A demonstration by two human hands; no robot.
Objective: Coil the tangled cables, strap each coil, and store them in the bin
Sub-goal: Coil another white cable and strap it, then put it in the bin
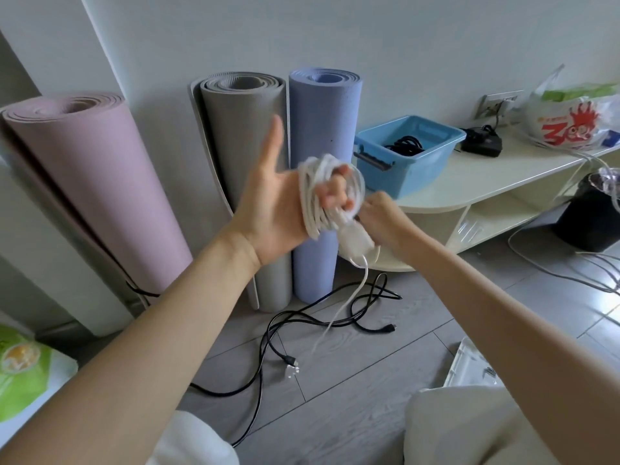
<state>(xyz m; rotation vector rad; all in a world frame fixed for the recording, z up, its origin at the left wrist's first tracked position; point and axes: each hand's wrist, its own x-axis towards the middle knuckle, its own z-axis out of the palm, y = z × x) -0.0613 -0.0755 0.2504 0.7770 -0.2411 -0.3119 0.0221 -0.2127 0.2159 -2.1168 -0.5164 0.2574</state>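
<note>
left grip [268,203] around white cable coil [327,196]

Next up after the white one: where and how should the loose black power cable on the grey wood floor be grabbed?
Probably at its plug end, from above: the loose black power cable lies flat on the floor, and that rigid end lies clear of the tangled loops.

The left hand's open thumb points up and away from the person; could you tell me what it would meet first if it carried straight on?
Probably the grey rolled mat right behind the left hand, though depth is unclear.
</note>
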